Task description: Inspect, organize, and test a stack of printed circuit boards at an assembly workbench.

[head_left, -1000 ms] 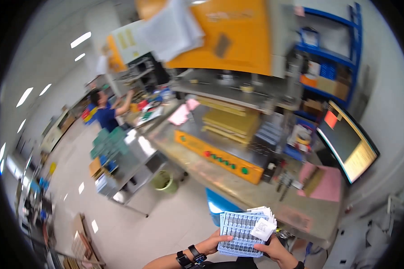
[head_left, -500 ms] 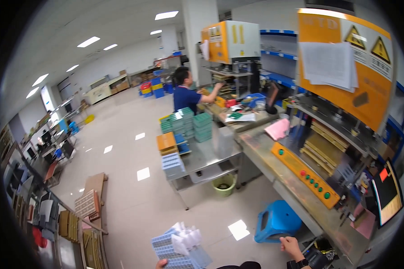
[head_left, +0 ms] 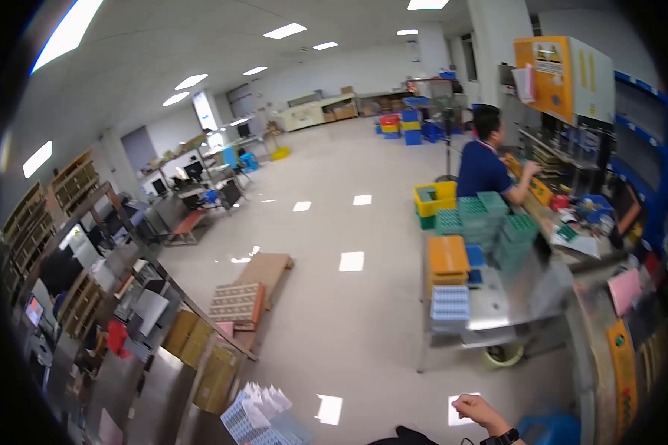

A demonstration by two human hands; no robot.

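A pale blue gridded tray (head_left: 254, 419) with several white pieces standing in it shows at the lower left edge, above a steel surface. My left hand is hidden below the frame, so I cannot see what carries the tray. My right hand (head_left: 476, 411) is at the bottom right of centre. Its fingers are curled, nothing is in it, and a dark watch band sits on the wrist. It hangs over the pale floor, apart from the tray.
A steel table (head_left: 497, 311) to the right bears stacks of green trays (head_left: 497, 222), orange trays (head_left: 447, 256) and blue trays (head_left: 450, 302). A person in a blue shirt (head_left: 482, 167) works at a bench beyond. A pallet with cartons (head_left: 249, 289) lies mid-floor; racks (head_left: 119, 311) line the left.
The view has swung left, from the orange machine and bench to the open hall. The tray went from centre to lower left, and my right hand has come off it.
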